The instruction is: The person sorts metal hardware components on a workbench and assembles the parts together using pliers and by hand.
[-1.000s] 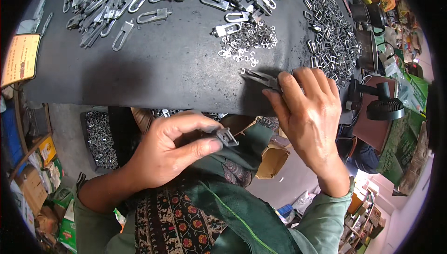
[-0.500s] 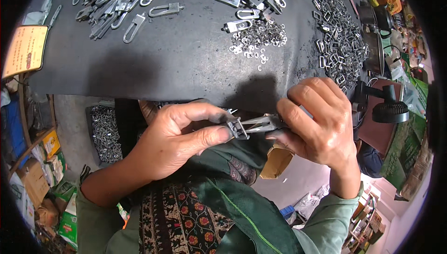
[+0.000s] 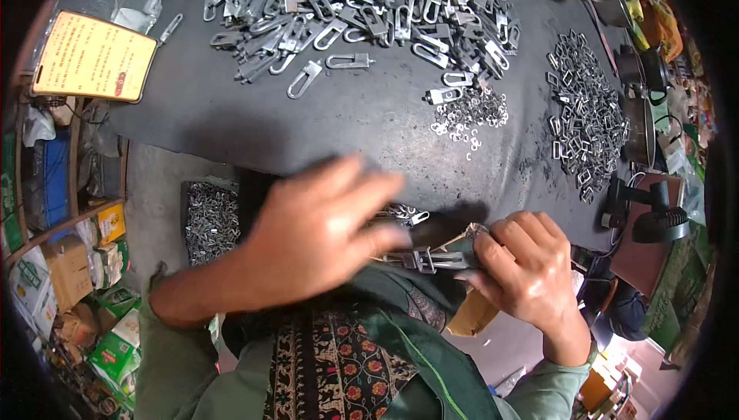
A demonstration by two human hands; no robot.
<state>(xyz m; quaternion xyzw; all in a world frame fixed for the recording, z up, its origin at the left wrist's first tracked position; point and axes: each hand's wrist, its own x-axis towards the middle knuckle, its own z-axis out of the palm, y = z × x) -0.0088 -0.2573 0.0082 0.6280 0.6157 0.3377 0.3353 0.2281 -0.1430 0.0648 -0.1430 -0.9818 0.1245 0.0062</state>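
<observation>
My right hand (image 3: pixel 531 266) is closed round a pair of pliers (image 3: pixel 454 260), its jaws pointing left. At the jaws sits a small metal fitting (image 3: pixel 422 260) with a crossbar, apparently gripped by them. My left hand (image 3: pixel 327 227) is smeared by motion just left of and above the fitting. Its fingers look stretched out and apart, with nothing visible between them. Beyond my hands, on the dark table (image 3: pixel 262 127), lie a big heap of U-shaped metal pieces (image 3: pixel 369 12) and a small pile of tiny open rings (image 3: pixel 473 116).
Small rectangular metal frames (image 3: pixel 589 112) are heaped at the table's right, beside a small black fan (image 3: pixel 660 224). A yellow printed card (image 3: pixel 94 56) lies at the left corner. A bin of small metal parts (image 3: pixel 209 224) stands below the table's left edge. Metal pieces also lie near my lap.
My left hand has let go of the metal fitting and swung up, its fingers opening. My right hand and the pliers sit lower in view. The view has shifted, showing more of the heap.
</observation>
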